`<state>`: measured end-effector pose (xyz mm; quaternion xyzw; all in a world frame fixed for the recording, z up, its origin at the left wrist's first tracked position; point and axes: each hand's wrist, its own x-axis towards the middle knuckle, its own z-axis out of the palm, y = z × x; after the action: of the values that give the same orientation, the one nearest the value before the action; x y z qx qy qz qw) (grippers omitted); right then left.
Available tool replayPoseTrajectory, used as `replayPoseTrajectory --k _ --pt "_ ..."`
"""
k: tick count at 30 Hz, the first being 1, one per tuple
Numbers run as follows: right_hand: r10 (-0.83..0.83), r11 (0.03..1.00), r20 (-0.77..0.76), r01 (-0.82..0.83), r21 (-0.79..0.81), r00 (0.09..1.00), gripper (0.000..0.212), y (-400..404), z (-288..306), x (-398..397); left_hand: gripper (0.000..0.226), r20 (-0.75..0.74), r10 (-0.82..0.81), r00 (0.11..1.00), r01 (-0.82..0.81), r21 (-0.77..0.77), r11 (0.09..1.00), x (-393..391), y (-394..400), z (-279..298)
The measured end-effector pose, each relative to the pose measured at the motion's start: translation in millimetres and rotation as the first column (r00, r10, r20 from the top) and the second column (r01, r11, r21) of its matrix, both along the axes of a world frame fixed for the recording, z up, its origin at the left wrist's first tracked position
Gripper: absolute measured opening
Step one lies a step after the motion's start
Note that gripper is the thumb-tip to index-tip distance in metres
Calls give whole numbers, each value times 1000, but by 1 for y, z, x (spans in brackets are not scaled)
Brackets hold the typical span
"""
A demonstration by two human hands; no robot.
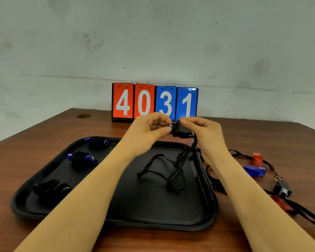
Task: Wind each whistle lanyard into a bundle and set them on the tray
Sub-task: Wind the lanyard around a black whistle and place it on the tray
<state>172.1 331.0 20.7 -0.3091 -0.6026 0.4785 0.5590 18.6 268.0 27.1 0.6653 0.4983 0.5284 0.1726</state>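
Note:
Both hands hold a black whistle above the far edge of the black tray. My left hand pinches its mouthpiece end, and my right hand grips the other end near the metal ring. Its black lanyard hangs down in loose loops onto the tray. Three wound bundles lie on the tray's left side: a blue whistle bundle at the back, another blue one in the middle, and a black one at the front.
To the right of the tray, loose whistles lie on the wooden table with tangled black cords: a red one, a blue one, a black one and another red one. A flip scoreboard reading 4031 stands at the back.

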Motion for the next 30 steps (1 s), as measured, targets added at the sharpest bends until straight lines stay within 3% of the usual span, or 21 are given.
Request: replayPoseTrajectory --k 5,11,19,27,30 --pt "45 998 91 -48 32 995 20 -1 -5 -4 16 165 -15 986 14 5 1000 0 1 0" --pt "114 980 183 -141 144 976 9 -5 -9 -11 14 280 69 958 -78 23 997 2 4 0" --pt "182 951 267 -239 196 946 14 -10 -5 -8 10 184 252 950 -261 27 965 -1 10 -2" --pt "243 948 234 -281 149 942 14 -11 2 -4 8 106 345 933 -351 47 935 -5 13 -5" --pt "140 950 327 -220 221 934 10 -12 1 -5 9 52 380 923 -383 68 921 -6 13 -5"
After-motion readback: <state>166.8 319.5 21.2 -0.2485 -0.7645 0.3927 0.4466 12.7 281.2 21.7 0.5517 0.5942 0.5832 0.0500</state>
